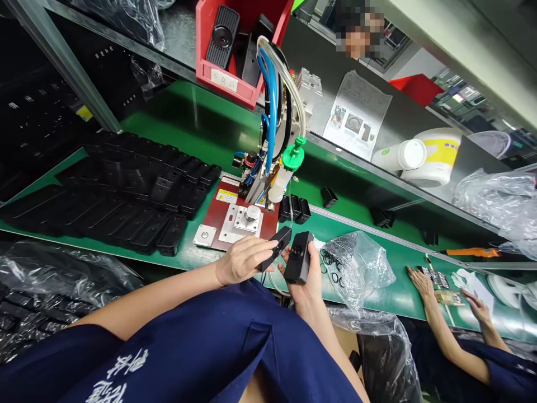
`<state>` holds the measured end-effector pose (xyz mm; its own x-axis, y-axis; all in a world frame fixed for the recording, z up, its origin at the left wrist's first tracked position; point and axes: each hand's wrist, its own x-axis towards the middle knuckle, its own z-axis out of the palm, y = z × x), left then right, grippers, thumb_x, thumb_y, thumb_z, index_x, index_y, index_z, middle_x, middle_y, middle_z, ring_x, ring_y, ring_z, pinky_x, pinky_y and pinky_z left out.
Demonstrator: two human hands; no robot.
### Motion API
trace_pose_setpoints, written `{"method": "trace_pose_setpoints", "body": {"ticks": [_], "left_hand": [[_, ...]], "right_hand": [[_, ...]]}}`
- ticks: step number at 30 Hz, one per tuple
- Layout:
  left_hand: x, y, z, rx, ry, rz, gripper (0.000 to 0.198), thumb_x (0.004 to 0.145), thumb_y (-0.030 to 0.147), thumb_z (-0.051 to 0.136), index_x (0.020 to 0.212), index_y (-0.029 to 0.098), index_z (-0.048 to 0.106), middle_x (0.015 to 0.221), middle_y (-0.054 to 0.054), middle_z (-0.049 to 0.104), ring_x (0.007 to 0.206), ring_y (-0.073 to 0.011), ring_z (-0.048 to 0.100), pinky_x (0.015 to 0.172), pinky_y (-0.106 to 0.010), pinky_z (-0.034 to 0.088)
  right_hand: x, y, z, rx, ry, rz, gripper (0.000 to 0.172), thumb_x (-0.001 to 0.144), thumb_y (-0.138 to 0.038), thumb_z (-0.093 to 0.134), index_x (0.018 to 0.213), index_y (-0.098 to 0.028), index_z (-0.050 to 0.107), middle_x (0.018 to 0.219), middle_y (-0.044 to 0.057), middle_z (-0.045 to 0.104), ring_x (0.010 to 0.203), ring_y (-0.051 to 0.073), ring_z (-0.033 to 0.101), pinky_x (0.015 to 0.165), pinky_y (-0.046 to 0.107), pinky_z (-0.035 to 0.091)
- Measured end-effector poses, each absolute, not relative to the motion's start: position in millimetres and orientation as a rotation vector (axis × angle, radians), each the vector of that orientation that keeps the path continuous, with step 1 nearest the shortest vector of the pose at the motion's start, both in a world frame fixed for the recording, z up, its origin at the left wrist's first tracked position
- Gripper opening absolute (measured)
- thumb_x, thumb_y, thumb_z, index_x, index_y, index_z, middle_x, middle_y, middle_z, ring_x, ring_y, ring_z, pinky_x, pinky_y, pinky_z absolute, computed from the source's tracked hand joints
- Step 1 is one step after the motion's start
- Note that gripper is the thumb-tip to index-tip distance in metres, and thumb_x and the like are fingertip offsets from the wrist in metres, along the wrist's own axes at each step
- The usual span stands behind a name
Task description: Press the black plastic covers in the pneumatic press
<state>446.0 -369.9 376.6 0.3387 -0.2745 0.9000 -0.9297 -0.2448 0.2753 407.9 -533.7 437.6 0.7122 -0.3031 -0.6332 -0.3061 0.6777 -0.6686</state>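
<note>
My left hand (245,258) is closed on a flat black plastic cover (276,248), held tilted in front of me. Beside it, my right hand (309,280) grips a black plastic housing (298,258) with a round dark spot on its upper face. The two parts are close together but look apart. Just beyond them is a dispensing fixture with a round metal seat (253,212) on a red-brown base (213,211). A syringe with a green cap (292,157) hangs above that base. Several small black parts (295,209) stand right of the fixture.
Rows of black housings (138,224) cover the bench at left. A clear bag (369,263) with black rubber rings lies at right. Above, a shelf carries a red bin (205,67), a printed sheet (356,112) and a white tub (436,157). A co-worker's hands (423,282) work farther right.
</note>
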Motion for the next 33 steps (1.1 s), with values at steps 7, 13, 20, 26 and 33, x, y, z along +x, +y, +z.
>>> {"method": "trace_pose_setpoints", "body": {"ticks": [7, 13, 20, 26, 33], "left_hand": [[446.5, -379.9, 367.2, 1.786, -1.115, 0.772, 0.039, 0.088, 0.023, 0.060, 0.124, 0.017, 0.049, 0.124, -0.019, 0.064, 0.106, -0.0243, 0.066, 0.080, -0.039, 0.056], [445.7, -380.8, 365.2, 1.797, -1.177, 0.645, 0.030, 0.092, 0.028, 0.053, 0.121, 0.024, 0.058, 0.124, -0.014, 0.066, 0.098, -0.0225, 0.066, 0.078, -0.037, 0.054], [448.0, -379.2, 359.9, 1.732, -1.189, 0.472, 0.038, 0.088, 0.034, 0.061, 0.125, 0.027, 0.060, 0.122, -0.010, 0.068, 0.096, -0.0224, 0.066, 0.082, -0.036, 0.052], [443.0, -376.0, 380.8, 1.676, -0.874, 0.407, 0.054, 0.077, 0.031, 0.074, 0.126, 0.018, 0.055, 0.116, -0.014, 0.068, 0.102, -0.0230, 0.066, 0.088, -0.038, 0.053], [425.6, -353.9, 390.1, 1.558, -0.619, -0.107, 0.060, 0.066, 0.034, 0.081, 0.118, 0.016, 0.059, 0.109, -0.012, 0.069, 0.097, -0.0249, 0.068, 0.087, -0.037, 0.055]], "right_hand": [[410.8, -510.5, 430.9, -0.896, 0.773, -0.122, 0.033, 0.082, -0.053, 0.061, 0.094, -0.022, 0.062, 0.090, 0.002, 0.071, 0.077, 0.017, 0.067, 0.065, 0.029, 0.057], [412.3, -506.3, 422.5, -1.054, 0.780, -0.150, 0.040, 0.084, -0.059, 0.053, 0.088, -0.021, 0.060, 0.085, 0.005, 0.070, 0.075, 0.020, 0.067, 0.067, 0.034, 0.058], [412.7, -504.9, 417.1, -1.094, 0.756, -0.078, 0.039, 0.081, -0.055, 0.063, 0.095, -0.018, 0.060, 0.091, 0.005, 0.068, 0.082, 0.019, 0.066, 0.071, 0.031, 0.057], [398.5, -530.1, 409.0, -1.468, 0.660, -0.278, 0.058, 0.088, -0.058, 0.054, 0.134, -0.023, 0.048, 0.140, 0.011, 0.050, 0.125, 0.024, 0.051, 0.091, 0.039, 0.052], [388.5, -575.1, 449.4, -2.090, -0.304, 0.153, 0.070, 0.077, -0.060, 0.070, 0.136, -0.026, 0.054, 0.133, 0.010, 0.058, 0.124, 0.031, 0.052, 0.106, 0.048, 0.037]]}}
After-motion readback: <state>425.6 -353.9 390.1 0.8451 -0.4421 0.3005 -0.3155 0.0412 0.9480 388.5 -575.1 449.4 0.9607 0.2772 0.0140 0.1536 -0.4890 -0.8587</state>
